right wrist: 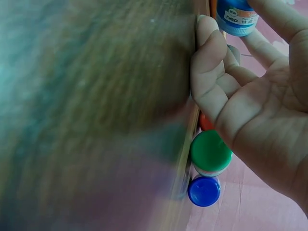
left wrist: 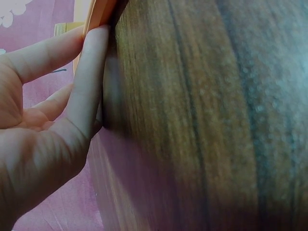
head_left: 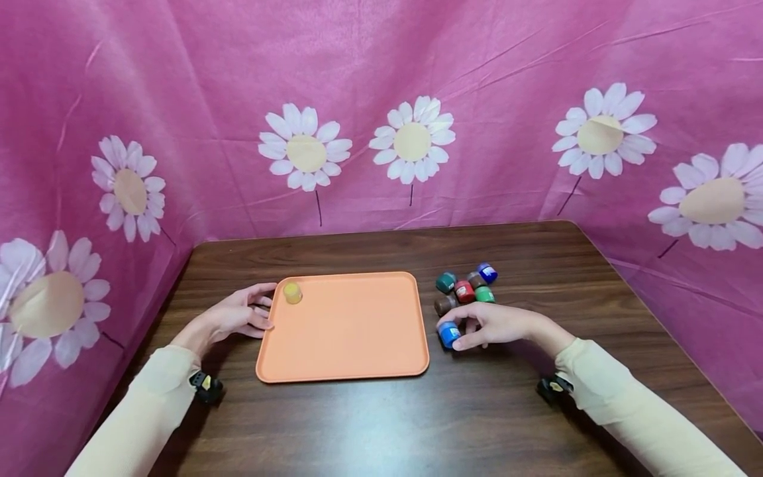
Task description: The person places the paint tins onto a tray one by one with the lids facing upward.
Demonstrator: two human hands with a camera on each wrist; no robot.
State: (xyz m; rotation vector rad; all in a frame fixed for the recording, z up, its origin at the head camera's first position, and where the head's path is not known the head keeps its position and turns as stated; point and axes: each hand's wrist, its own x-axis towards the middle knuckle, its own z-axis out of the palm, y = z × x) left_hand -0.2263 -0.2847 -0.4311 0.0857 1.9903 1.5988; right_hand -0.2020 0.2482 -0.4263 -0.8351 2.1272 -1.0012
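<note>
My right hand point(head_left: 497, 324) pinches a small blue paint jar point(head_left: 450, 335) between thumb and fingers, just right of the tray. In the right wrist view the printed label of this blue jar point(right wrist: 238, 18) shows, with the other fingers curled below it. An orange tray point(head_left: 352, 331) lies on the table, and a yellow paint jar point(head_left: 293, 293) sits inside its far left corner. At the tray's left edge rests my left hand point(head_left: 235, 314), its thumb and fingertips touching the rim. The left wrist view shows thumb and forefinger point(left wrist: 53, 55) nearly straight against that rim.
Beyond the right hand several paint jars lie in a cluster: dark green point(head_left: 445, 282), red point(head_left: 463, 291), dark blue point(head_left: 487, 271), green point(head_left: 485, 295) and brown point(head_left: 444, 305) among them. A pink cloth point(head_left: 357, 66) with white flowers surrounds the wooden table point(head_left: 334, 430).
</note>
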